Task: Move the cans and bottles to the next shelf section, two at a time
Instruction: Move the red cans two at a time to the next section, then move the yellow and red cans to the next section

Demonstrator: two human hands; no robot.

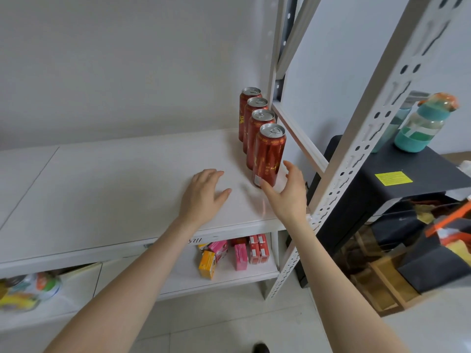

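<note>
Several tall red cans stand in a row at the right end of the white shelf (107, 189), running from the back wall toward the front. The nearest can (269, 155) is at the front of the row. My right hand (288, 192) is spread around its base, thumb at the can's lower left and fingers at its right, not closed on it. My left hand (204, 194) hovers flat over the shelf board to the left of the cans, fingers relaxed, holding nothing.
A perforated white shelf post (356, 149) rises just right of the cans. Beyond it a black cabinet (407, 179) carries a teal bottle (420, 123). On the lower shelf lie small pink, red and orange boxes (239, 253); snack bags (28, 291) lie at left.
</note>
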